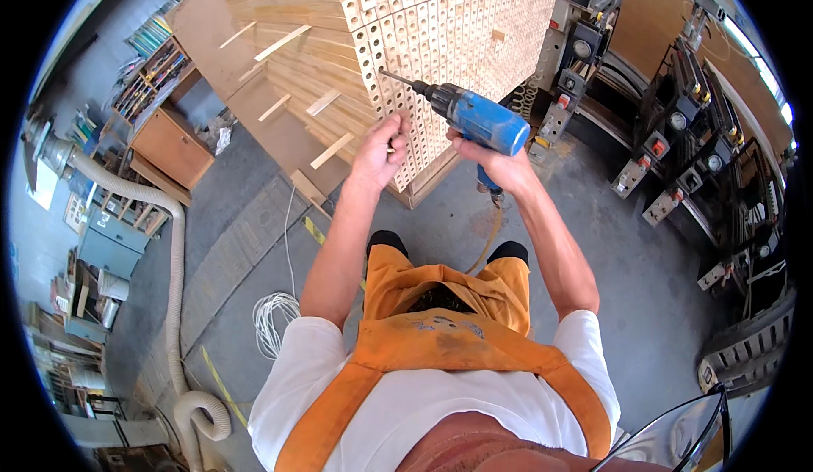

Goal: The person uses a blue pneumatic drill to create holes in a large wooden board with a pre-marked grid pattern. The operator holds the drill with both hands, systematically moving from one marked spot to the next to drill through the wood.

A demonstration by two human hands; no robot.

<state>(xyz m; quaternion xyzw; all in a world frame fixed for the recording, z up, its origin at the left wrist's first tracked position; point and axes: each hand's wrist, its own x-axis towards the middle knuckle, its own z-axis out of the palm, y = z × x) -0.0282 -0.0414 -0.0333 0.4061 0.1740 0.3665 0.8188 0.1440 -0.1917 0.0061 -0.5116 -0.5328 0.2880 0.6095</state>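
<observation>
My right hand (506,170) is wrapped round the handle of a blue drill (484,121). Its long thin bit points left, with the tip at the holes near the left edge of a wooden block stack (457,40). Rows of round holes cover the end face of that stack. Just below the bit, my left hand (379,155) is closed, fingers curled, close to the drilled face. Something small may be between those fingers, but I cannot make it out. From the foot of the drill's handle a hose (494,222) runs down from a metal fitting.
Loose wooden strips (332,150) lie on the stack's side and the brown board (199,27) beside it. Clamping machinery (677,133) stands at the right. A ribbed duct (177,260) and a coiled white cable (275,321) are on the left, near a wooden cabinet (172,150).
</observation>
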